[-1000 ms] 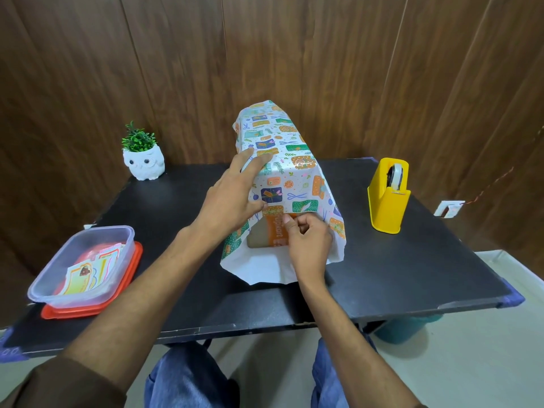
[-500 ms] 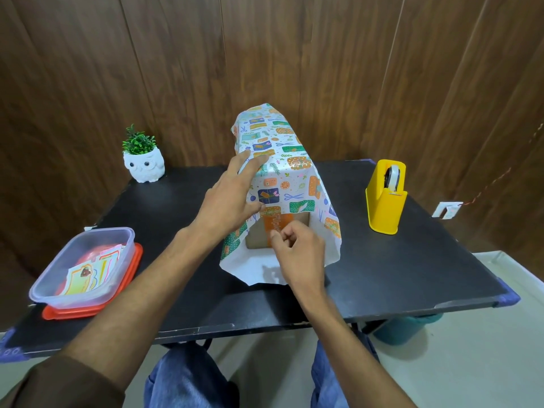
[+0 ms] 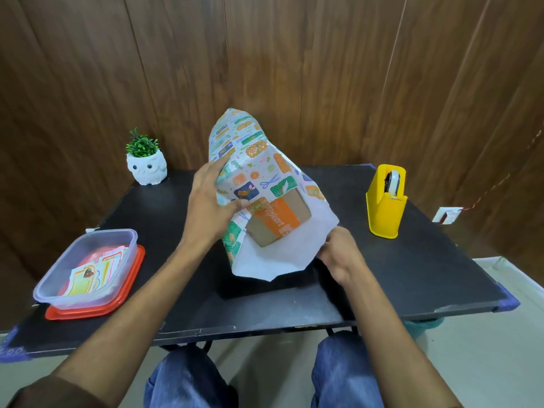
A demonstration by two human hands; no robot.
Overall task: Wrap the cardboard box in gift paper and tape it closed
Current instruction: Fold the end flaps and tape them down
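A cardboard box (image 3: 276, 220) with an orange printed band shows its near end, tilted and raised off the black table (image 3: 412, 275). Patterned gift paper (image 3: 253, 160) is draped over its top and sides, and the white underside hangs loose below the open end. My left hand (image 3: 207, 206) clasps the papered left side of the box, thumb near the box's end. My right hand (image 3: 338, 251) pinches the loose white edge of the paper at the lower right. The far end of the box is hidden under paper.
A yellow tape dispenser (image 3: 386, 201) stands to the right on the table. At the left front sits a clear plastic tub (image 3: 85, 266) with printed cards on a red lid. A white owl pot with a green plant (image 3: 146, 163) stands at the back left, by the wooden wall.
The box has been lifted and tilted to the right with the paper on it. My right hand left the box's near end and moved right and down to the paper's loose edge.
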